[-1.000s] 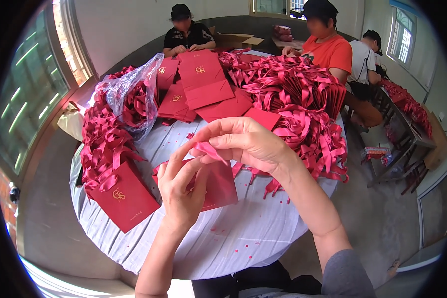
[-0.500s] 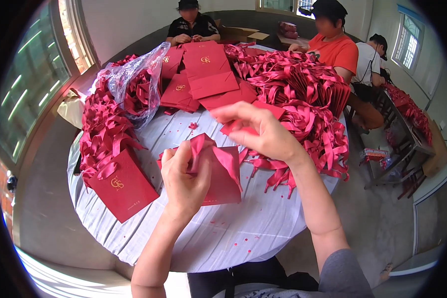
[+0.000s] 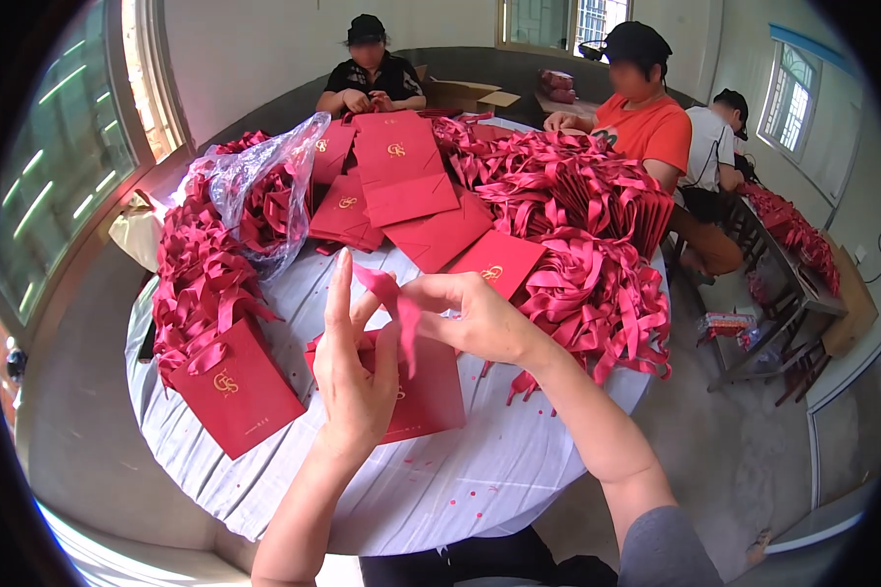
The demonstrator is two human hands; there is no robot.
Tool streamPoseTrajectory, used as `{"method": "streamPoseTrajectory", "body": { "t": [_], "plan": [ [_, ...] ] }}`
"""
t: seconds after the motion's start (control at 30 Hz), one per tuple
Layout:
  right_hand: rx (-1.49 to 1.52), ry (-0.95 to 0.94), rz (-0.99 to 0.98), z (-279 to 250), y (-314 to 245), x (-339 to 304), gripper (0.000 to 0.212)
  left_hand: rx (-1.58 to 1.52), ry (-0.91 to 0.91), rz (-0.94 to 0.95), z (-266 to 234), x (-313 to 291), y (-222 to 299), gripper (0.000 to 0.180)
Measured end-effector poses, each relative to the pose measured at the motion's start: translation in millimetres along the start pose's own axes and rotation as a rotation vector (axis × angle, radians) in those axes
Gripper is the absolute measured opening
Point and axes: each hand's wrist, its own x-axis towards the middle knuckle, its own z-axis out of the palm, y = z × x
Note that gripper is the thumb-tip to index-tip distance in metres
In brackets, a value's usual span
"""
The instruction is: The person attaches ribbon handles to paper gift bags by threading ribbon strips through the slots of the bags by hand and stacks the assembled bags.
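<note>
A dark pink ribbon (image 3: 397, 305) is raised between my hands, above a red paper gift bag (image 3: 431, 393) with a gold emblem lying on the table. My left hand (image 3: 354, 377) pinches the ribbon low down with thumb and fingers, its index finger pointing up. From the right, my right hand (image 3: 480, 315) grips the same ribbon between thumb and fingertips. One end of the ribbon hangs down over the bag. My hands hide the bag's upper part, so I cannot tell how the ribbon joins it.
A white-covered round table (image 3: 529, 460) bears a heap of ribboned bags (image 3: 597, 293) at right, another pile (image 3: 201, 264) at left under clear plastic (image 3: 264, 205), and flat red bags (image 3: 401, 166) at the back. Two people (image 3: 367, 83) (image 3: 646, 117) sit across the table.
My right hand has come down and left to the ribbon, which now stands raised between both hands. My left index finger has straightened upward.
</note>
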Motion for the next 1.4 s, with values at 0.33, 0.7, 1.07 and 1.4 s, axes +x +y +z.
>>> {"method": "streamPoseTrajectory", "body": {
  "t": [0.33,0.7,1.07,1.4],
  "plan": [
    [0.271,0.026,0.135,2.3,-9.7,9.3,0.017,0.036,-0.049,0.026,-0.9,0.9,-2.4,0.073],
    [0.482,0.030,0.001,-6.2,-3.7,18.5,0.018,0.023,-0.127,-0.071,-4.0,-1.0,4.5,0.083],
    [0.642,0.201,-0.042,-16.2,30.0,27.6,0.019,0.208,-0.281,-0.069,-8.2,-5.2,4.9,0.051],
    [0.517,0.293,0.159,-24.2,69.2,27.2,0.032,0.045,-0.395,-0.189,-4.3,-1.7,-0.4,0.024]
  ]
}}
